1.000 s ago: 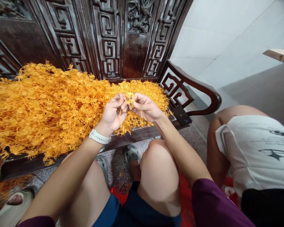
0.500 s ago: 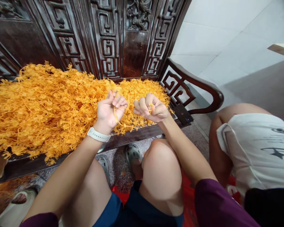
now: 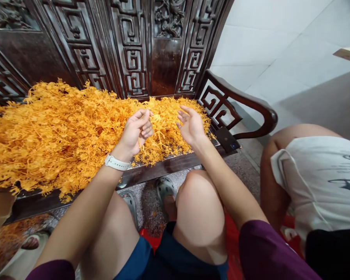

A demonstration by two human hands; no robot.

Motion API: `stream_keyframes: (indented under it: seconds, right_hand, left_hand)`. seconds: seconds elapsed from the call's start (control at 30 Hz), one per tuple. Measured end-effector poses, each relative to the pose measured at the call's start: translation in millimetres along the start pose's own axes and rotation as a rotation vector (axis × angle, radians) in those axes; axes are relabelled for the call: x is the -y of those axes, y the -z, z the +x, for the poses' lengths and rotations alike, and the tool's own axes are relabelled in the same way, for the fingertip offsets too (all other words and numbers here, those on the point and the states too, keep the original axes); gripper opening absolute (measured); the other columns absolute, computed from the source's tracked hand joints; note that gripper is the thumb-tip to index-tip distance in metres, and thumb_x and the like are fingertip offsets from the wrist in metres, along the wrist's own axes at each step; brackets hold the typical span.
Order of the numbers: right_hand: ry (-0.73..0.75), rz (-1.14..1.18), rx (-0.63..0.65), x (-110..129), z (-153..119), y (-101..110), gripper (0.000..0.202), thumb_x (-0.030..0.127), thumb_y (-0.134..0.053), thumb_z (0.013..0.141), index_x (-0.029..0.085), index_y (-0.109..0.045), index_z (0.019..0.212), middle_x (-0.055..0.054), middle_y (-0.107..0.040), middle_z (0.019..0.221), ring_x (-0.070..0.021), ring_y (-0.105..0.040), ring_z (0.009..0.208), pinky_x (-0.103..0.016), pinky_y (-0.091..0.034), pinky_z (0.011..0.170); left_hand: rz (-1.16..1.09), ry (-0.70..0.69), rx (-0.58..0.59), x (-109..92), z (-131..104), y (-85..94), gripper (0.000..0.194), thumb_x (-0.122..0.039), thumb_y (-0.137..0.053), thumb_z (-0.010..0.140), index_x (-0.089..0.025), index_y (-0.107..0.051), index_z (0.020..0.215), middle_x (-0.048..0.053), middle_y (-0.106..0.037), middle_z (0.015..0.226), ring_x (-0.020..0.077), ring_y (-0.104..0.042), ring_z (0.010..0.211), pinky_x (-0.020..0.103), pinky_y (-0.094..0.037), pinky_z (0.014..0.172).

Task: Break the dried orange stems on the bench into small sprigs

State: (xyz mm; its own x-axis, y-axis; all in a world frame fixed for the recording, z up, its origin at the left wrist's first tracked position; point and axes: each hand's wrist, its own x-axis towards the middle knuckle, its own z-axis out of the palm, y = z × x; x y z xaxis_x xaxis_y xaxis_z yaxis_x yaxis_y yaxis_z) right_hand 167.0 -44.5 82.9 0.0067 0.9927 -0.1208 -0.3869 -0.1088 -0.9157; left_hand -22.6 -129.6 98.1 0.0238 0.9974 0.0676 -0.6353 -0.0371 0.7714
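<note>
Orange-yellow plastic sprigs lie in a large heap along a dark carved wooden bench. My left hand, with a white watch band at the wrist, is over the middle of the heap. Its thumb and index finger are pinched together; what they hold, if anything, is too small to name. My right hand is over the right part of the heap, palm turned left, fingers apart and with nothing in it. A gap separates the two hands, and orange sprigs show between and below them.
A dark phone lies at the bench's right end beside the curved armrest. A person in white shorts sits at the right. Torn cardboard is at the lower left, near another person's shoe. Orange bits lie on the floor.
My right hand has opened and the orange piece in it is gone. My left hand has turned, and the strand hanging from it no longer shows. The hands are farther apart.
</note>
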Motion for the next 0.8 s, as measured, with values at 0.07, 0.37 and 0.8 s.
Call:
stream_keyframes:
  seconds: [0.07, 0.37, 0.8]
  right_hand:
    - [0.104, -0.062, 0.202, 2.9, -12.1, -5.8, 0.028, 0.044, -0.071, 0.087, 0.021, -0.07, 0.104, -0.004, -0.067, 0.102, -0.0153, -0.058, 0.091, -0.025, -0.045, 0.073]
    - [0.266, -0.291, 0.713, 4.2, -39.7, -19.1, 0.031, 0.044, -0.086, 0.087, 0.017, -0.07, 0.092, 0.002, -0.065, 0.084, -0.0099, -0.055, 0.074, -0.026, -0.045, 0.073]
    - [0.099, -0.148, 0.988, 5.3, -33.9, -13.2, 0.039, 0.047, -0.089, 0.084, 0.017, -0.063, 0.089, -0.003, -0.064, 0.089, -0.0143, -0.06, 0.082, -0.028, -0.051, 0.074]
  left_hand:
    - [0.049, -0.006, -0.012, 0.2, 1.0, -0.2, 0.019, -0.021, -0.059, 0.105, -0.019, -0.063, 0.087, -0.008, -0.039, 0.055, 0.0024, -0.028, 0.041, 0.015, -0.024, 0.042]
    - [0.135, 0.039, -0.009, 5.1, 0.3, -1.4, 0.022, -0.023, -0.067, 0.1, -0.018, -0.057, 0.081, -0.006, -0.047, 0.055, 0.0015, -0.03, 0.039, 0.014, -0.022, 0.04]
    - [-0.08, 0.121, 0.068, 15.0, -9.8, -14.7, 0.025, -0.008, -0.058, 0.092, -0.016, -0.058, 0.068, -0.004, -0.04, 0.05, 0.0042, -0.032, 0.041, 0.016, -0.03, 0.045]
